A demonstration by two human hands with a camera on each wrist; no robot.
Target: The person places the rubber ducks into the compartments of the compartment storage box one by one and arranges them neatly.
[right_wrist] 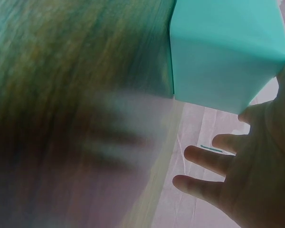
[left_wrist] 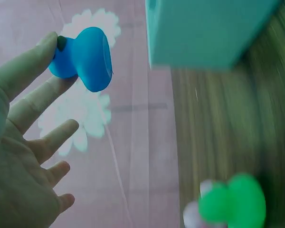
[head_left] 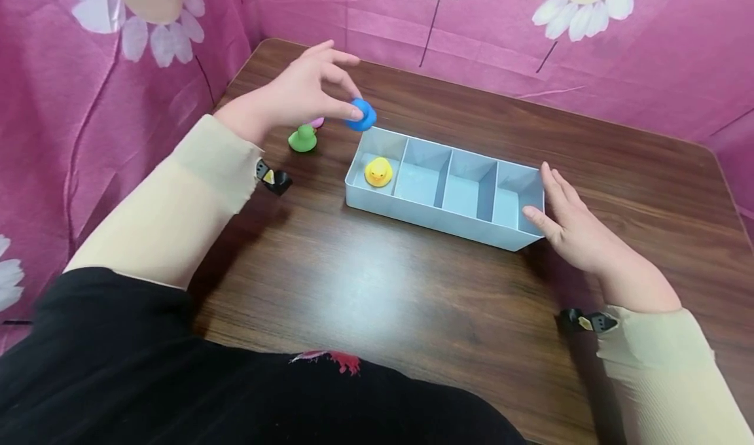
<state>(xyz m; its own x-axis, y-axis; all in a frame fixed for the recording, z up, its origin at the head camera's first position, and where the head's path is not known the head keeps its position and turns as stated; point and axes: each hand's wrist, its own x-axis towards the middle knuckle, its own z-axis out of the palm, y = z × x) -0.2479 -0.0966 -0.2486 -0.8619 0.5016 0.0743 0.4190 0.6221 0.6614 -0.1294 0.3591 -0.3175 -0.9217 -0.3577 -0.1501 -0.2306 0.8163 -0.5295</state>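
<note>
- Leftmost among the toys, a green duck [head_left: 303, 140] stands on the worktop [head_left: 365, 294]; a pink toy [head_left: 318, 123] sits just behind it, mostly hidden in the head view.
- Above and beyond these reaches the left hand [head_left: 300, 93]. Thumb and forefinger pinch the blue duck [head_left: 362, 115] at their tips; the other fingers are spread away and hold nothing.
- The blue duck is off the worktop. The left wrist view shows it gripped by its head, with the wider body and base facing the worktop side, so it looks roughly upright.
- The key relation, as I judge it: from the head view the blue duck appears just beyond the far left corner of the divided box [head_left: 442, 219], apart from the rim. How high above the rim it hangs, I cannot tell.
- The box's long axis runs left to right, its right end slanting towards the person. A yellow duck [head_left: 378, 172] sits in the leftmost of its four compartments, the one nearest the left hand.
- At the box's right end rests the right hand [head_left: 568, 226], thumb by the rim and fingers fairly straight along the outside of the end wall, seemingly steadying it.
</note>
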